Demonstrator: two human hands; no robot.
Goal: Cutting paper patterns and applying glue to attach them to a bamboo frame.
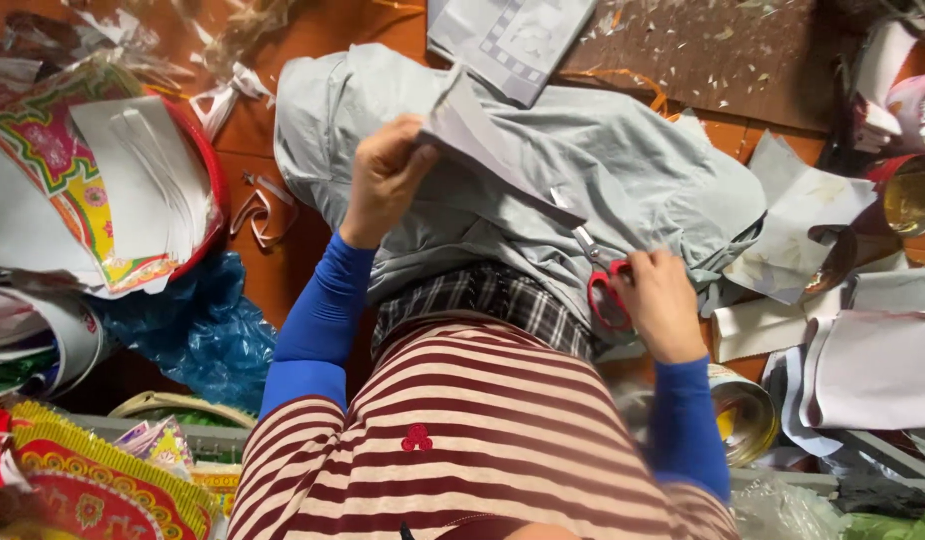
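Bare floor strip (283, 190) left of grey cloth (623, 170) lay passable; paper stacks (93, 180) and blue bag (198, 330) blocked left, tins (908, 195) and sheets (863, 365) crowded right.

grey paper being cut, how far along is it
Done: cut grey sheets lie stacked at the right. In hand: left hand holds the grey paper up while right hand works red scissors into it. Left: most of that piece looks uncut.
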